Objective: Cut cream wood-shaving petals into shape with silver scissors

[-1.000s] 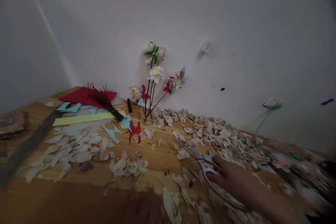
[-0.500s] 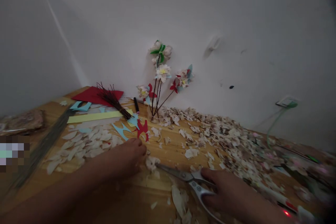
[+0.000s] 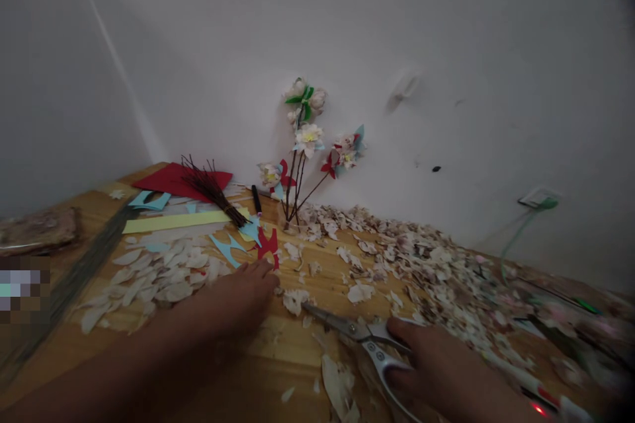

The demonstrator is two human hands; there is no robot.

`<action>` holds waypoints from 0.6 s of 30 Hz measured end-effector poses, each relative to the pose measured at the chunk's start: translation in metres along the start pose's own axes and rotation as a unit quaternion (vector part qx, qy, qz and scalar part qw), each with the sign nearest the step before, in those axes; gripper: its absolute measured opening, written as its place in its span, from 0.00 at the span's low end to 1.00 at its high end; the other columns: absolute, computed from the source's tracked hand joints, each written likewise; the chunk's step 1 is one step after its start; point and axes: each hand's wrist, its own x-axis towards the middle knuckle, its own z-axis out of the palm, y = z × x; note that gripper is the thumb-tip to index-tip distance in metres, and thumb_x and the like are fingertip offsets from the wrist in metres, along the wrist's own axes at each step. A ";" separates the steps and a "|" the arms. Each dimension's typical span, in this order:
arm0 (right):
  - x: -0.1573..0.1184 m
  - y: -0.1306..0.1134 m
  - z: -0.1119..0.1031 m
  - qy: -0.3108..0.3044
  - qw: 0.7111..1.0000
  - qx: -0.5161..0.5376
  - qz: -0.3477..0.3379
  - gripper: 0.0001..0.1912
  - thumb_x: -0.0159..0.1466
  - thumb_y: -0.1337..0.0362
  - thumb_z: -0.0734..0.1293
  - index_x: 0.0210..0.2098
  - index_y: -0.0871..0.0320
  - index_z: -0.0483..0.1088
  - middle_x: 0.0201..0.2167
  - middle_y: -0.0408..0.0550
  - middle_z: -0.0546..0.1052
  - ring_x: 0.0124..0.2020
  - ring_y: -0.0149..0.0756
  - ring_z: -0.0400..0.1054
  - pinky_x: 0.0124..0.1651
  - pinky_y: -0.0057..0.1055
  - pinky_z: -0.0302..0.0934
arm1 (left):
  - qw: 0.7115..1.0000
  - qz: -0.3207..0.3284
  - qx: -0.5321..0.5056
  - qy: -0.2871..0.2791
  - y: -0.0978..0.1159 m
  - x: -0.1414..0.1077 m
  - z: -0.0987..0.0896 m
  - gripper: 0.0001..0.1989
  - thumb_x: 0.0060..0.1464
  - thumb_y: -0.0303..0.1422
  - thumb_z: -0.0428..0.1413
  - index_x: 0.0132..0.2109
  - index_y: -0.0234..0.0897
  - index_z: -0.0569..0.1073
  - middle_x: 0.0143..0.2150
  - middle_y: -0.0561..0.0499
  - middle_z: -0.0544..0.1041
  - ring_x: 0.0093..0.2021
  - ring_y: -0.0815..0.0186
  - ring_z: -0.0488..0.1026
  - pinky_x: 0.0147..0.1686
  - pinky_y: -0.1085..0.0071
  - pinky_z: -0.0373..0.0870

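Observation:
My right hand [image 3: 431,357] grips the metal scissors [image 3: 364,337] by the handles. The scissor blades look closed, and their tip points left at a small cream petal piece [image 3: 295,301] on the wooden table [image 3: 278,344]. To the left of that piece, my left hand [image 3: 253,291] is low over the table with its fingers somewhat spread and nothing visible in them. Just beyond its fingertips lies a red paper cutout [image 3: 268,248], with a light blue cutout [image 3: 228,250] beside it. Cream petals [image 3: 163,271] are spread behind my left forearm.
Handmade flowers [image 3: 308,137] on dark stems stand against the wall. Bundled twigs [image 3: 213,192] rest on red paper [image 3: 163,178] near a yellow strip [image 3: 183,219]. Dried petals [image 3: 436,264] cover the right side. A green cord [image 3: 516,238] hangs from a wall socket.
My left hand's fingers have opened out from a more curled pose near the petal piece. The scissors and petal piece now appear slightly farther right.

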 end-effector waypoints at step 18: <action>-0.019 0.028 0.033 0.027 0.988 0.133 0.071 0.17 0.56 0.58 0.56 0.43 0.57 0.62 0.42 0.59 0.76 0.41 0.49 0.70 0.40 0.38 0.59 | 0.988 0.059 -0.123 0.072 0.004 0.019 0.023 0.09 0.49 0.22 0.49 0.30 0.36 0.72 0.42 0.44 0.75 0.50 0.58 0.67 0.57 0.56 0.54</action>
